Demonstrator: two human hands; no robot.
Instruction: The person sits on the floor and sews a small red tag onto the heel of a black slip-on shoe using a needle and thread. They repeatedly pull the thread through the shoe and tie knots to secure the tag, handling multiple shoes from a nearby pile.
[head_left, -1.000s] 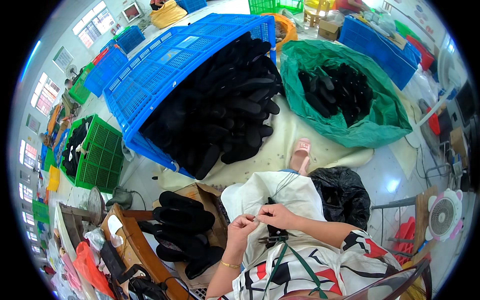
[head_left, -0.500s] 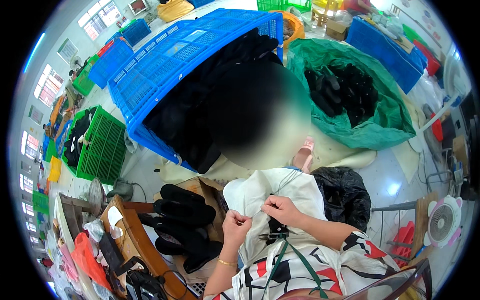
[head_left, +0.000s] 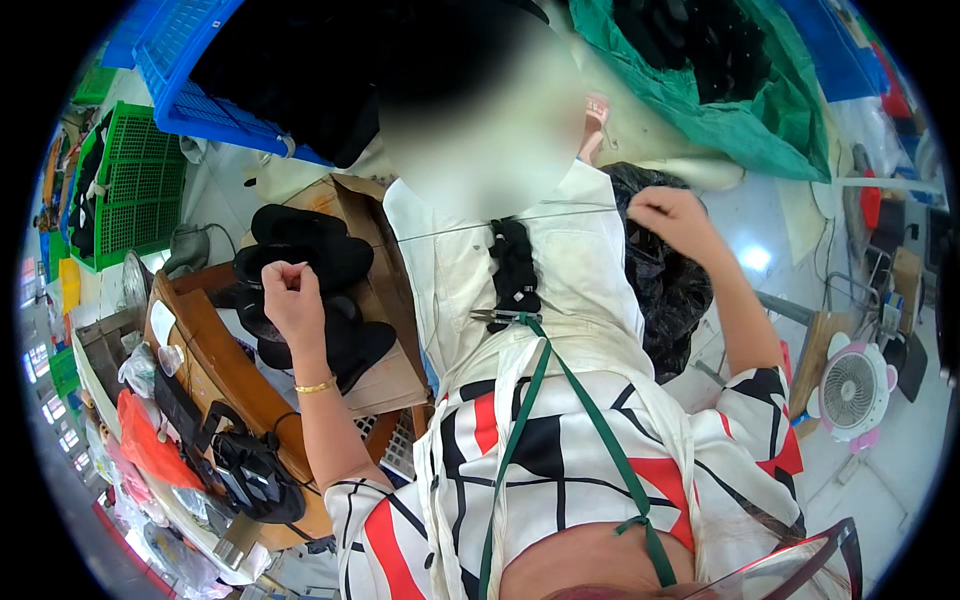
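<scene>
Head camera, looking down, with twelve o'clock straight ahead of the person: the blue plastic crate (head_left: 180, 105) lies toward ten, the green plastic sack (head_left: 760, 150) toward two, both presumably set there so bulk goods stay near the seat without crowding the lap. The cream apron (head_left: 590, 290) spreads over the thighs at the centre, likely to shield the clothes and give a pale ground for dark work. At nine stands a cardboard box (head_left: 385, 285), with black slipper-shaped pieces (head_left: 340, 255) piled beside and over it, probably for easy reach; at three slumps a black plastic bag (head_left: 672, 320).

The left hand (head_left: 296, 308) is raised at nine, in front of the pile, fingers curled and tips pressed together. The right hand (head_left: 675, 222) is up between two and three, thumb and fingertips likewise pinching. A black fabric piece (head_left: 515, 265) rests mid-lap; just below it, metal snips (head_left: 495, 316) hang from a green neck cord (head_left: 535, 385), it seems to keep them handy.

Thinnest of all, a dark thread (head_left: 450, 231) stretches straight between the hands, passing above the fabric piece toward twelve. Its left end fades against the dark pile, so that hand's hold on it is inferred from the tautness.
</scene>
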